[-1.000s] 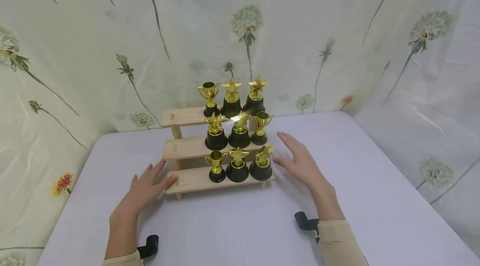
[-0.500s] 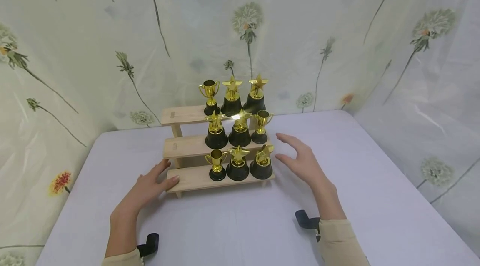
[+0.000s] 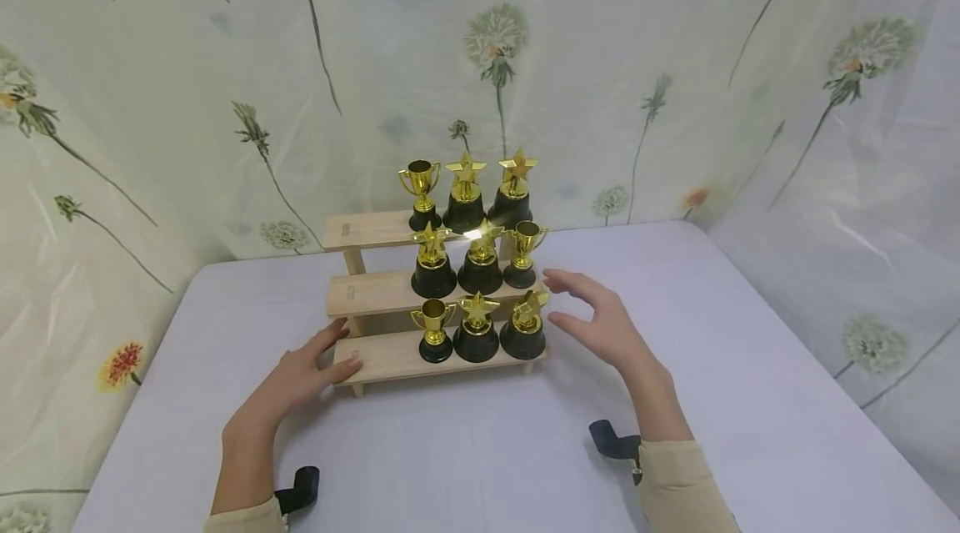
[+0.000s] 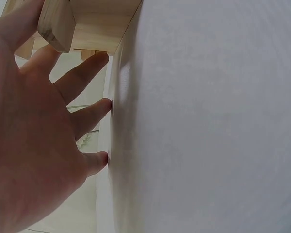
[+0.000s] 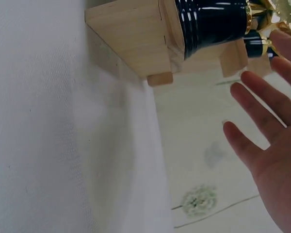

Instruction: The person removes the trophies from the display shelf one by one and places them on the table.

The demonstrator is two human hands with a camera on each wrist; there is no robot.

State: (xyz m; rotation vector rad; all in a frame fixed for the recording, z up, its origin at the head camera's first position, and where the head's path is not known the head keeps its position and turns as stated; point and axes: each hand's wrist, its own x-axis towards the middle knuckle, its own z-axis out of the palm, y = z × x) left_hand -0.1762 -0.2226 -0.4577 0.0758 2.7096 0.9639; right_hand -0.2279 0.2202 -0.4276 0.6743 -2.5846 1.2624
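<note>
A pale wooden three-tier display stand (image 3: 375, 356) holds small gold trophies with black bases. At the left end of its lowest shelf is my left hand (image 3: 296, 379), its thumb lying on the shelf's top. In the left wrist view, the other fingers (image 4: 89, 119) are spread beside the shelf end, some tips at the tabletop. My right hand (image 3: 603, 324) is by the right end, fingers apart, near a cup trophy (image 3: 521, 258) and a tilted star trophy (image 3: 525, 329). The right wrist view shows its fingers (image 5: 257, 109) spread, with nothing held.
The stand is on a white-covered table (image 3: 465, 450). Star trophies (image 3: 477, 331) and cup trophies (image 3: 435, 333) fill the middle and right of each tier. Behind and beside the table hangs a dandelion-print curtain (image 3: 375, 99).
The left thumb has slid a little farther onto the lowest shelf. My right index finger has bent and come closer to the stand's right end. The trophies keep their places on the tiers.
</note>
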